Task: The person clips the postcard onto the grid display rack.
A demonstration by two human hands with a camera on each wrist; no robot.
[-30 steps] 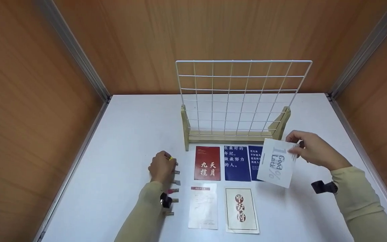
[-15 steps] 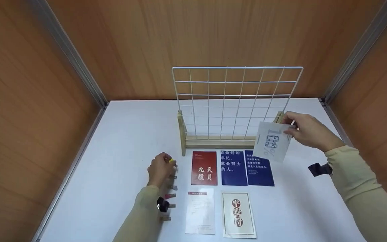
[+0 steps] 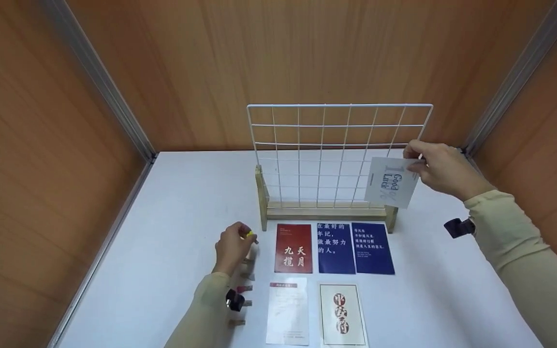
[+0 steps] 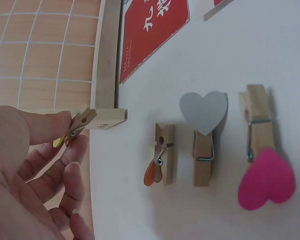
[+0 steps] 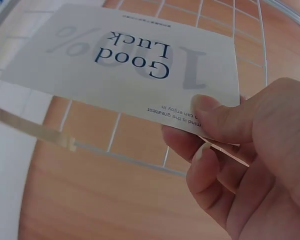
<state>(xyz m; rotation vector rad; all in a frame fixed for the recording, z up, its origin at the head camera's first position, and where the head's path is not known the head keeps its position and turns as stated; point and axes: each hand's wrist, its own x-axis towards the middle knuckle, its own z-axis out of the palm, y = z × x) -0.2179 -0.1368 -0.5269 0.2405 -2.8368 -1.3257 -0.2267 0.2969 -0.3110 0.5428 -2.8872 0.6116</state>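
Clearly, both our hands are busy, each pinching something different. Taking twelve o'clock as the far side of the head view, our right hand (image 3: 443,166) nips the white Good Luck card (image 3: 391,182) by its upper edge at two o'clock, thumb on the printed face and fingers behind. The card is held up in front of the white wire grid (image 3: 339,105), at four o'clock from the grid's centre; we cannot tell whether the two touch.

Between seven and eight o'clock from the grid, our left hand (image 3: 233,247) pinches a small wooden clip with a yellow piece (image 4: 80,122) between thumb and finger. Just beside that hand, between five and six o'clock from it, other clips lie in a line on the table (image 3: 196,193); close up we see an orange-tipped one (image 4: 165,155), one with a grey heart (image 4: 204,112) and one with a pink heart (image 4: 266,180).

At three o'clock from our left hand lies a red card (image 3: 293,241), with two blue cards (image 3: 336,253) further along at three. A pale card with a red header (image 3: 287,314) lies at six o'clock from the red one, and a bordered card (image 3: 329,314) sits beside it at three.
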